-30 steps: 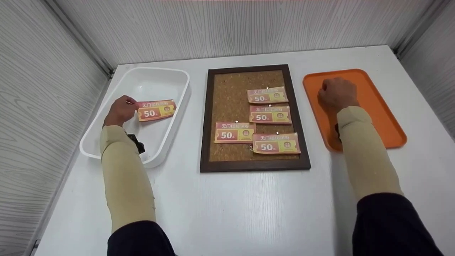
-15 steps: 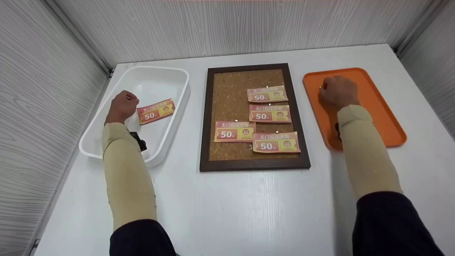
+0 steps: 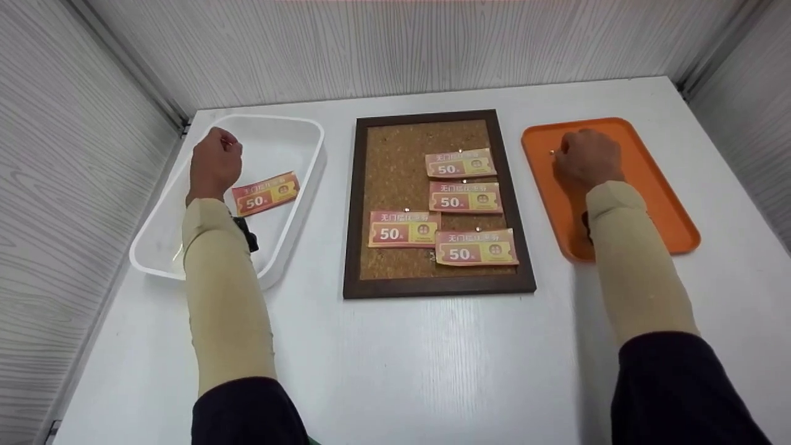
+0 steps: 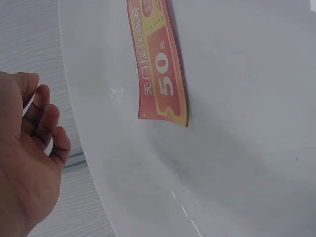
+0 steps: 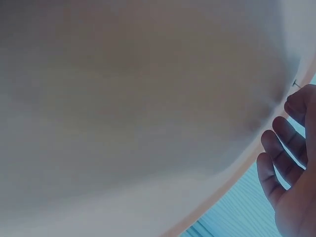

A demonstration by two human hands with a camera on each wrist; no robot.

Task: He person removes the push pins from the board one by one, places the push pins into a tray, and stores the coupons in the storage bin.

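My left hand [image 3: 216,162] is raised over the white basin [image 3: 289,253], its fingers loosely curled with nothing between them. In the left wrist view, a red and yellow coupon [image 4: 165,79] marked 50 lies in the basin, apart from that hand [image 4: 32,148]. Over the orange tray [image 3: 655,204], the fingertips of my right hand [image 3: 590,157] pinch a thumbtack [image 3: 552,152]. Its thin metal pin shows at the fingertips in the right wrist view, where the hand [image 5: 291,153] appears at the right edge.
Between the two containers lies a framed cork board [image 3: 395,154]. Several coupons [image 3: 474,247] are tacked to its right and lower parts. A grey wood-grain wall [image 3: 395,49] stands behind the white table [image 3: 420,358].
My left hand has let go of the coupon, which now lies tilted in the basin, and has lifted away from it. The right hand has barely moved.
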